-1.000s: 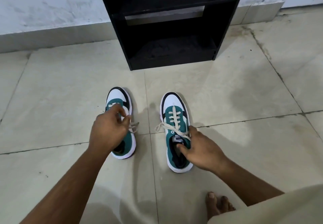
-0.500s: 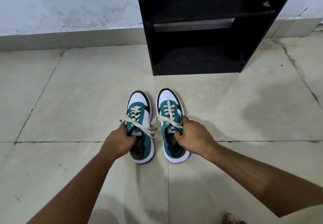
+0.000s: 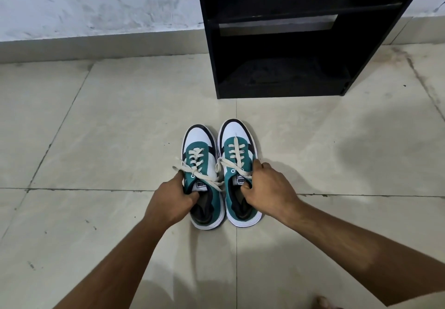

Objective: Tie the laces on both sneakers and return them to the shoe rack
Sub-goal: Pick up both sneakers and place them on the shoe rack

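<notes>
I am looking at two sneakers sitting side by side in the middle of the frame, toes pointing up toward the top. The left sneaker and the right sneaker are touching, or almost touching, along their inner sides. Both are green, white and black with white soles. Their cream laces are lying loose across the tongues, with ends hanging off to the sides.

The left hand is gripping the left sneaker. It is sitting at the lower left of that shoe, with the fingers curling into the opening and the thumb side pressing on the outer edge. The right hand is gripping the right sneaker the same way from the lower right, with fingers hooking inside the opening and the thumb resting on the outer side by the laces. Both forearms are reaching up from the bottom of the frame.

Both shoes are resting on the pale tiled floor. The black shoe rack is standing in the upper right, well apart from the shoes, with its shelves showing dark. A scuffed white wall is running across the upper left. A bare toe is peeking in at the bottom edge.
</notes>
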